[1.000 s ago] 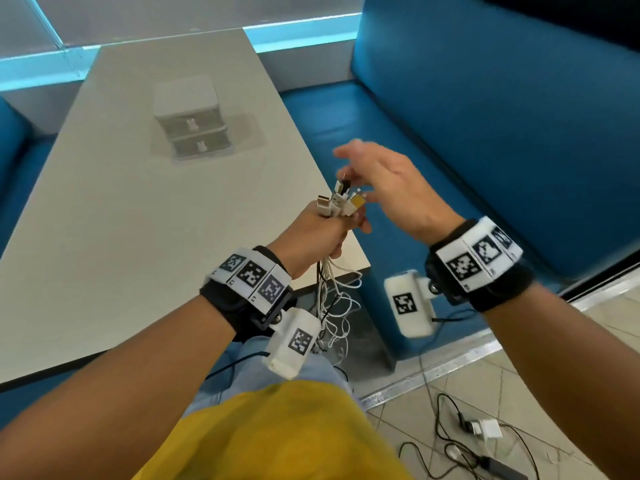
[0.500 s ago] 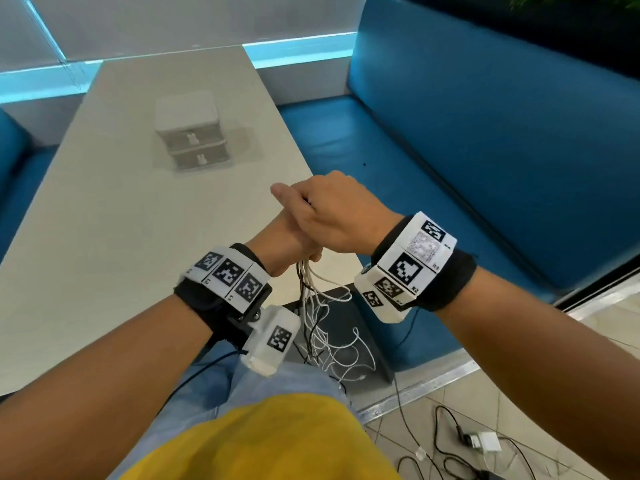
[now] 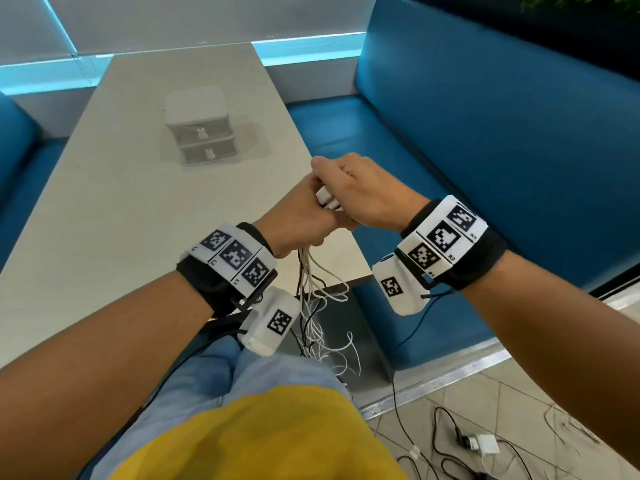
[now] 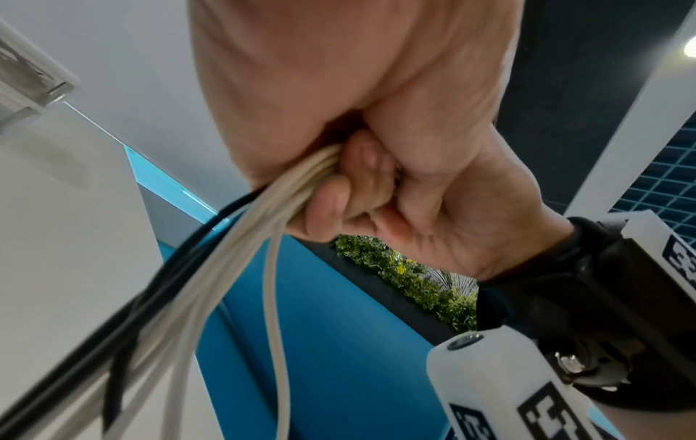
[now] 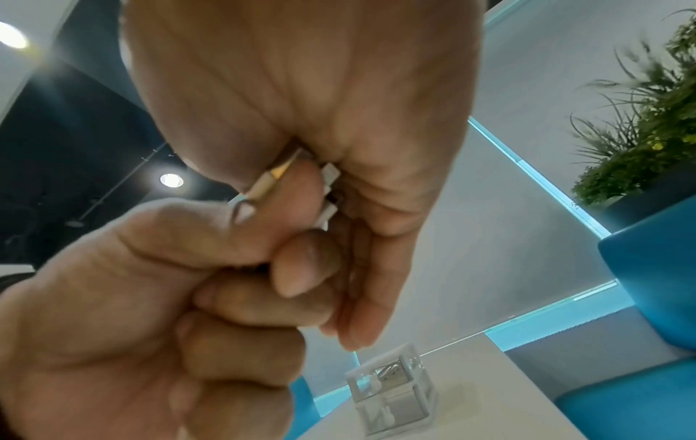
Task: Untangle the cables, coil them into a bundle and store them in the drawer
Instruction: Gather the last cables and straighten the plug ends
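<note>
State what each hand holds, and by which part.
The left hand grips the cables in its fist just below their plugs; the right hand closes over the plug ends.

Readable text is scarce. The right wristband (image 3: pixel 446 237) carries white tags with black square code patterns; small labels sit at their edges: "R2" (image 3: pixel 451 258) reads clearly, "R1" below it near the lower tag is faint, and a third mark by the upper tag is too blurred to read. The left wristband (image 3: pixel 235 256) has three similar code tags with tiny edge marks, too small to make out. The white camera pods under each wrist bear one code square each, with no letters. The drawer box (image 3: pixel 200 124) on the table shows no text.
</note>
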A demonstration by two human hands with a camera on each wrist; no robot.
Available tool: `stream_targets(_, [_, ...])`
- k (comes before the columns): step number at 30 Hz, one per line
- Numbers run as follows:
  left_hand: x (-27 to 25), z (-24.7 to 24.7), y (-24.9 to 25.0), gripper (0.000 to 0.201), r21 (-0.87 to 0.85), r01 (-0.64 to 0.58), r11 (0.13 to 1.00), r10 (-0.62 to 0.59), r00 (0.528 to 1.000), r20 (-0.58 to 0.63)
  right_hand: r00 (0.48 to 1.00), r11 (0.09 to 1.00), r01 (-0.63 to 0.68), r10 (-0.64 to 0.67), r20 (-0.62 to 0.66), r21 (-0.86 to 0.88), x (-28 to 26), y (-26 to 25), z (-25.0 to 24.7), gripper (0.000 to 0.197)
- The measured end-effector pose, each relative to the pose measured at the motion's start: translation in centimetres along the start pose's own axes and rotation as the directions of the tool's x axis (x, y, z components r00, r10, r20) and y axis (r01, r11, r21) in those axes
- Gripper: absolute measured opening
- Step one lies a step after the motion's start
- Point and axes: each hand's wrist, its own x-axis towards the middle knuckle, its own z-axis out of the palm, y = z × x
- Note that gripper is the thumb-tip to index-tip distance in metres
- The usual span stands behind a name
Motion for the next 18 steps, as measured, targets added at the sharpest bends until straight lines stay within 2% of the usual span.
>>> stream_targets(8, [0.0, 0.3, -0.7, 0.025, 0.074, -0.045, 0.996, 0.047, 0.998, -0.031, 0.998, 0.995, 0.054, -0.056, -0.030, -0.084, 0.0, 0.2, 1.0, 0.047])
stream_targets(10, [-0.1, 0.4, -0.8, 0.020, 0.074, -0.044, 0.996, 0.047, 0.998, -0.034, 0.999, 0.999, 0.047, -0.048, -0.020, -0.016, 0.0, 0.3, 0.9, 0.046])
stream_targets(12, [-0.1, 0.5, -0.7, 0.021, 0.059, -0.033, 0.998, 0.034, 0.999, -0.033, 0.999, 0.984, 0.024, -0.015, -0.052, 0.174, 0.0, 0.4, 0.7, 0.047])
stream_targets(13, [-0.1, 0.4, -0.6, 0.025, 0.036, -0.020, 0.999, 0.021, 0.999, -0.032, 0.995, 0.949, -0.002, 0.032, -0.090, 0.315, 0.1, 0.7, 0.7, 0.049])
stream_targets(15, [0.2, 0.3, -0.4, 0.033, -0.071, 0.014, 0.997, -0.018, 0.998, -0.057, 0.982, 0.779, -0.063, 0.160, -0.101, 0.623, 0.4, 1.6, 1.4, 0.055])
stream_targets(16, [0.3, 0.3, -0.3, 0.035, -0.169, 0.030, 0.985, -0.045, 0.995, -0.084, 0.978, 0.658, -0.110, 0.207, -0.039, 0.745, 0.6, 2.0, 2.1, 0.061])
stream_targets(18, [0.7, 0.2, 0.0, 0.037, -0.368, 0.047, 0.929, -0.108, 0.983, -0.146, 0.966, 0.474, -0.224, 0.223, 0.130, 0.852, 0.8, 3.1, 4.2, 0.072])
